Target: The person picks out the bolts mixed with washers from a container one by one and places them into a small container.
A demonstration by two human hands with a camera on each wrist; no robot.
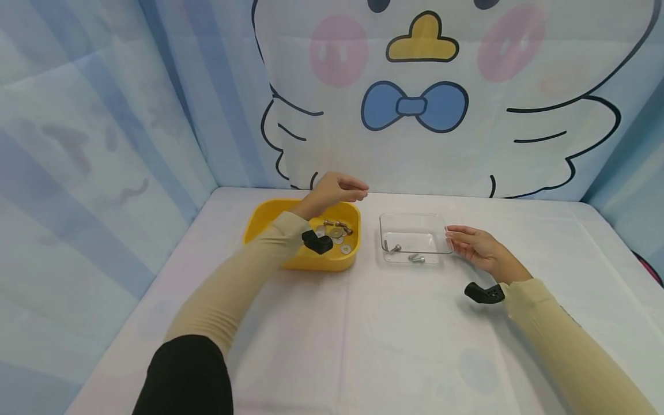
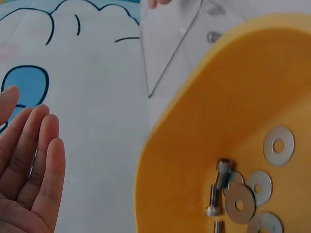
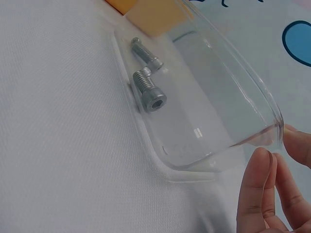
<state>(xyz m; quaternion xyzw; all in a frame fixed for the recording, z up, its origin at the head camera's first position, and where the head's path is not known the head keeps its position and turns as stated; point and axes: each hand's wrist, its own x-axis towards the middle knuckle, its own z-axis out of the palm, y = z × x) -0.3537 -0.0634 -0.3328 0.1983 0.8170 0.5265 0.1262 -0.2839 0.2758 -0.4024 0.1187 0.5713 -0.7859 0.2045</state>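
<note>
My left hand (image 1: 339, 189) hovers over the back right of a yellow bin (image 1: 254, 222), its fingers fairly straight. In the left wrist view, the fingers of that hand (image 2: 29, 165) lie side by side with the thumb apart, and no object shows in it. Inside the bin are silver flat washers (image 2: 279, 146) and socket-head bolts (image 2: 223, 172). At the right end of a clear plastic box (image 1: 415, 218), my right hand (image 1: 479, 249) pinches the rim between thumb and fingers. Socket-head bolts (image 3: 150, 94) lie on the box floor along its near side.
Both containers stand side by side on a white-covered table (image 1: 394, 334), the bin left of the box with a narrow gap between. A printed cloth backdrop (image 1: 415, 155) rises directly behind the table. A blue-striped cloth (image 1: 93, 144) hangs along the left.
</note>
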